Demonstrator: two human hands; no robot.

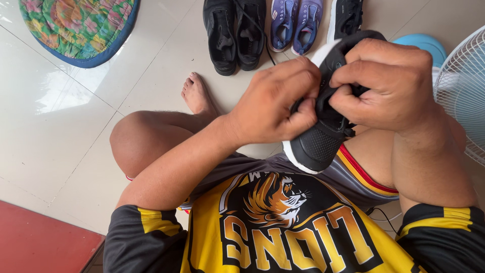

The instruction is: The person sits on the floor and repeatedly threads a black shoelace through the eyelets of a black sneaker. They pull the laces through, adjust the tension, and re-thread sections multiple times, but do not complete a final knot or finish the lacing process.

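Currently both hands, left hand [270,103] and right hand [389,83], grip a black sneaker [323,136] above the lap, fingers pinching at its laces; lacing looks unfinished. Black pair [235,33], purple pair [294,23] wait on floor [76,126].

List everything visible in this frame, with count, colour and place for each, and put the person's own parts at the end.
held shoe: 1, black with white sole, between both hands above the lap
black shoes: 2, black, on the floor at top centre, side by side
purple shoes: 2, purple with white trim, on the floor right of the black pair
single dark shoe: 1, black with white edge, top, right of the purple pair
cushion: 1, floral with blue rim, top left
fan: 1, white grille, right edge
round blue thing: 1, light blue, behind the right hand, partly hidden
red mat: 1, bottom left
tiled floor: pale
left hand: gripping the held shoe
right hand: gripping the held shoe
bare foot: 1, on the floor
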